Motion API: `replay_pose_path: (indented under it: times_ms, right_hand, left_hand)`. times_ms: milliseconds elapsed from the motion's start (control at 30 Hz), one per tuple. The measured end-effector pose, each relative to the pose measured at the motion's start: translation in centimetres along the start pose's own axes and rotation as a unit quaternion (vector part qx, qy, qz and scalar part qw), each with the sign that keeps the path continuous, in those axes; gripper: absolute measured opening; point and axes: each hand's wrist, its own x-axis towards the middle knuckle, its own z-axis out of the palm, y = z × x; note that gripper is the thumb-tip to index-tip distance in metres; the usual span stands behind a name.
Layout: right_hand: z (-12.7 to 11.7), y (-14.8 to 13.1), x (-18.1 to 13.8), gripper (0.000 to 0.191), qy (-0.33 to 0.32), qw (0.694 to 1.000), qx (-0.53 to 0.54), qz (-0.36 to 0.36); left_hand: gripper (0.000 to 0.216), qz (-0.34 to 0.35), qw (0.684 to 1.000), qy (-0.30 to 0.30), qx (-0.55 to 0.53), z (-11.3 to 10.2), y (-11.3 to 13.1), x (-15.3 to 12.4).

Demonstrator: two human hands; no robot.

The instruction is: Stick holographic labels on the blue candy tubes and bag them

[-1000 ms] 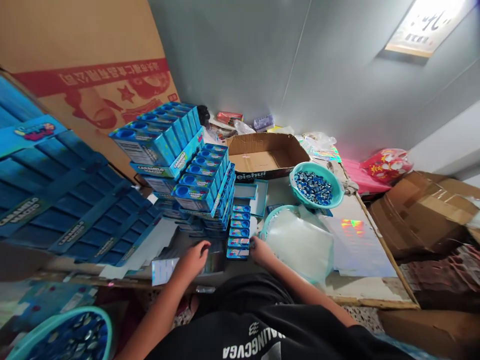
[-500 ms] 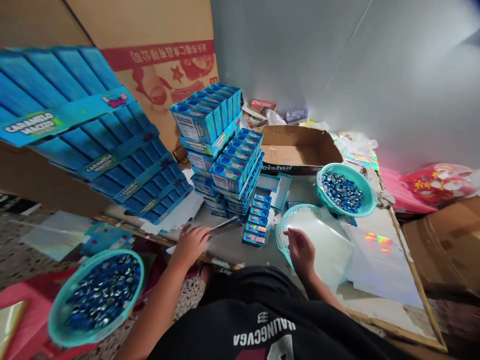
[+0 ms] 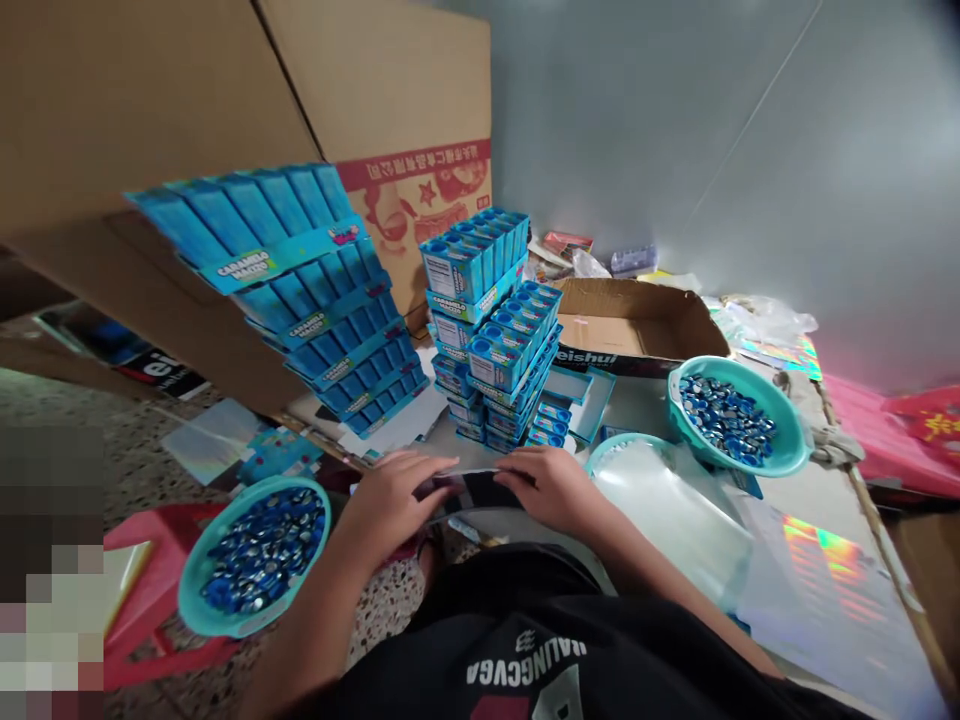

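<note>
My left hand (image 3: 390, 500) and my right hand (image 3: 553, 485) both grip a thin shiny sheet (image 3: 480, 490) held between them at the table's near edge, one hand at each end, fingers curled over it. Just beyond the sheet lie small blue candy packs (image 3: 551, 425) in a row. A tall stack of blue display boxes (image 3: 491, 330) stands behind them. To the right of my right hand lies a pile of clear plastic bags (image 3: 675, 510) in a teal basin.
A teal basin of blue wrapped candies (image 3: 731, 415) sits on the table at right, another such basin (image 3: 251, 550) on a red stool at lower left. An open cardboard box (image 3: 637, 320) stands behind. Blue trays (image 3: 315, 300) lean on a large carton (image 3: 225, 130). Holographic film (image 3: 817, 560) covers the table's right side.
My right hand left the clear bags and came left to the sheet; both hands now hold it between them. The view has swung further left.
</note>
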Motion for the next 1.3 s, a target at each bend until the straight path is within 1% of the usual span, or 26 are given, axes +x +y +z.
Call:
replay_pose_path:
  times_ms: [67,133,200,267,333,500,600,700,867,967,1133,1300]
  right_hand:
    - [-0.1,0.1,-0.4,0.021,0.027,0.999,0.017,0.010]
    - [-0.3,-0.1,-0.9,0.019,0.050,0.997,0.045,0.022]
    - [-0.7,-0.4,-1.2,0.018,0.067,0.995,0.069,0.036]
    - [-1.1,-0.7,-1.5,0.018,0.079,0.992,0.080,0.050]
    - [-1.3,-0.8,-1.8,0.017,0.094,0.991,0.077,0.058]
    - [-1.4,-0.5,-2.6,0.018,0.124,0.988,0.063,0.065]
    - [-1.4,-0.5,-3.0,0.018,0.140,0.984,0.076,0.084]
    - [-1.5,-0.7,-3.2,0.018,0.139,0.982,0.084,0.092]
    - [-1.8,-0.9,-3.3,0.018,0.139,0.979,0.099,0.109]
    - [-1.9,-1.0,-3.3,0.018,0.141,0.977,0.110,0.116]
    - [-1.8,-0.9,-3.1,0.019,0.124,0.982,0.099,0.102]
    - [-2.1,-1.1,-2.7,0.020,0.101,0.989,0.089,0.060]
  left_hand:
    - [0.025,0.061,0.993,0.070,0.073,-0.3,0.0,-0.1]
    - [0.025,0.122,0.976,0.130,0.129,-0.4,0.4,-0.1]
    - [0.028,0.164,0.957,0.177,0.163,-0.3,1.0,-0.1]
    - [0.031,0.185,0.945,0.206,0.175,0.0,1.6,-0.1]
    - [0.033,0.197,0.939,0.221,0.175,0.5,1.9,0.0]
    - [0.035,0.233,0.923,0.256,0.171,1.7,1.8,0.4]
    - [0.037,0.247,0.920,0.256,0.166,2.0,1.7,0.8]
    - [0.037,0.251,0.923,0.248,0.155,2.1,1.7,1.1]
    - [0.034,0.256,0.920,0.259,0.147,1.9,1.8,1.4]
    - [0.030,0.258,0.920,0.255,0.147,1.7,1.9,1.5]
    - [0.030,0.258,0.925,0.236,0.147,1.4,1.9,1.5]
    - [0.037,0.254,0.928,0.228,0.150,1.2,1.1,1.2]
